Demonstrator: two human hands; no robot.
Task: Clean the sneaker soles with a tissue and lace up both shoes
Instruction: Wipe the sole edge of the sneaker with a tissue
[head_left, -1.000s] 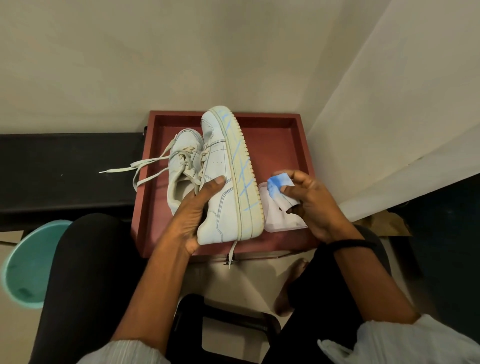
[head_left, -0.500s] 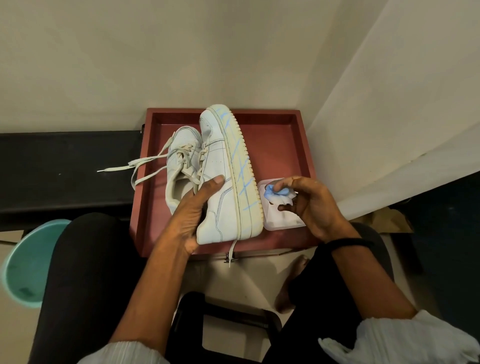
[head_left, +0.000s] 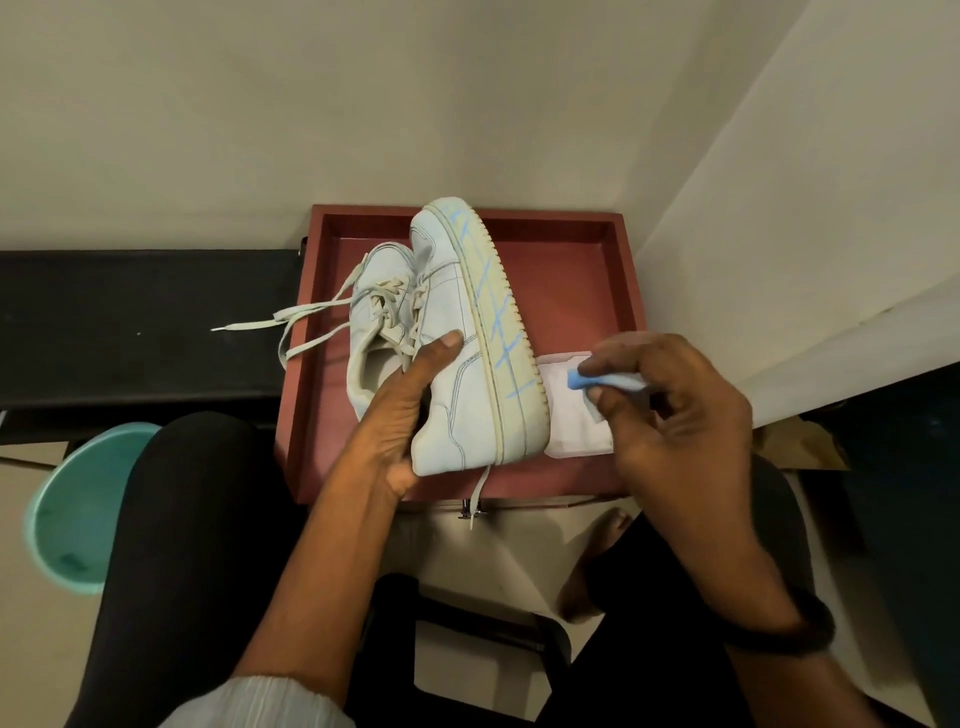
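In the red tray (head_left: 566, 291): one white sneaker (head_left: 457, 364) tipped on its side, blue-marked sole (head_left: 506, 332) facing right, left hand (head_left: 400, 410) fingers clasping its upper; second sneaker (head_left: 374, 332) behind, laces loose; right hand (head_left: 670, 400) fingers pinching a blue-stained tissue (head_left: 602, 382) just beside the sole, above a white packet (head_left: 576, 426).

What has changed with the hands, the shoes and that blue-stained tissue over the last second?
The right hand dipped to the white tissue pack in the red wooden tray, bunching the blue-stained white tissue, and now pinches it flat just above the pack. Unchanged: the left hand holds the white sneaker with blue-marked sole on edge; the second white sneaker lies behind it.
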